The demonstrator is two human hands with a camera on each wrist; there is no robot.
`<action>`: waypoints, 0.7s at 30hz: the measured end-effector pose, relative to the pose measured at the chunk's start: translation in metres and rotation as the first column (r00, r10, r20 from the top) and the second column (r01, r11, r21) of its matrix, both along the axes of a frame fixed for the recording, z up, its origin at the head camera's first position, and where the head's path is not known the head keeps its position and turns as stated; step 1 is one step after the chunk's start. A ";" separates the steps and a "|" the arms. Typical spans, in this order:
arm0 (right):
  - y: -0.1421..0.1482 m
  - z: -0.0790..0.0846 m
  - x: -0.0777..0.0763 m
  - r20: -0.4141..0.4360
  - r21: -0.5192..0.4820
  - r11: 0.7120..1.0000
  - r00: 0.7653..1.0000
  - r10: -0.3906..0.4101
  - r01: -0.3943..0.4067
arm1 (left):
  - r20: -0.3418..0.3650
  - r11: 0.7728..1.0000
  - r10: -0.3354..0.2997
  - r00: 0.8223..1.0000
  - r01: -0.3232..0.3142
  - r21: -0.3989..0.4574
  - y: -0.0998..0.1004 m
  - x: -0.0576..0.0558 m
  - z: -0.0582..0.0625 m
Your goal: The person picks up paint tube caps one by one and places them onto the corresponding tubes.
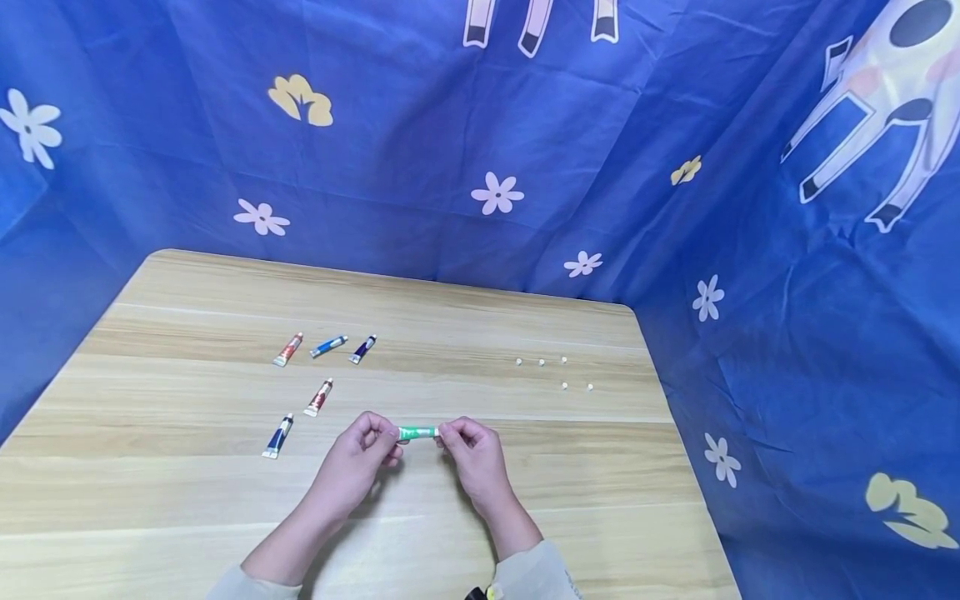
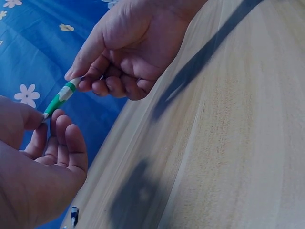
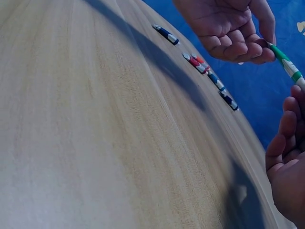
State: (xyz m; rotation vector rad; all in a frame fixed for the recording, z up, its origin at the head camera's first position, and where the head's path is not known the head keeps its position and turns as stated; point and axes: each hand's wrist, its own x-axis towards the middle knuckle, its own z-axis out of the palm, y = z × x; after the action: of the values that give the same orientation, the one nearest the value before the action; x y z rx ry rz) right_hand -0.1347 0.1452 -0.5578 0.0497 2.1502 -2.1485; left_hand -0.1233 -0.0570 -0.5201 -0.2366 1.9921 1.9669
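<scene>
A small green-and-white paint tube is held level above the table between both hands. My left hand pinches its flat crimped end between thumb and finger. At the other end, the thumb and forefinger of my right hand pinch the white tip, which they mostly hide. The left wrist view shows the green tube stretched between the two sets of fingertips. Whether a cap sits on the tip under the right fingers, I cannot tell.
Left of the hands lie several paint tubes: dark blue, dark red, orange-red, bright blue and purple. Several tiny white caps are scattered on the right of the wooden table. Blue patterned cloth hangs behind.
</scene>
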 end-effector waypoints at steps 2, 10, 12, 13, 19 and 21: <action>-0.001 0.002 0.000 0.007 0.003 1.000 1.000 0.005 -0.005 | -0.006 1.000 -0.006 1.000 0.006 -0.003 0.000 0.000 0.000; -0.004 0.004 0.001 0.057 0.005 1.000 0.998 0.014 -0.014 | -0.007 1.000 -0.014 1.000 0.014 0.012 -0.001 -0.001 -0.001; -0.004 0.003 0.001 0.070 0.011 1.000 0.997 0.016 -0.017 | -0.005 1.000 -0.017 1.000 0.017 0.013 -0.001 0.000 -0.001; -0.004 0.002 0.001 0.076 0.012 1.000 0.997 0.018 -0.019 | -0.005 1.000 -0.018 1.000 0.018 0.013 -0.001 0.000 -0.001; -0.004 0.003 0.001 0.087 0.022 1.000 0.996 0.018 -0.020 | -0.015 1.000 -0.029 0.999 0.029 -0.011 -0.002 0.000 -0.002; -0.005 0.001 0.001 0.084 0.030 0.999 0.996 0.013 -0.016 | -0.019 0.999 -0.034 0.999 0.033 -0.030 -0.001 0.001 -0.003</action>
State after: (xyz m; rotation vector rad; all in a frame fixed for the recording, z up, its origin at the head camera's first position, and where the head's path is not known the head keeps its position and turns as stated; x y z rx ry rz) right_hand -0.1339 0.1405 -0.5563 0.1245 2.1306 -2.0670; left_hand -0.1227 -0.0583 -0.5231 -0.1899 2.0256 1.9275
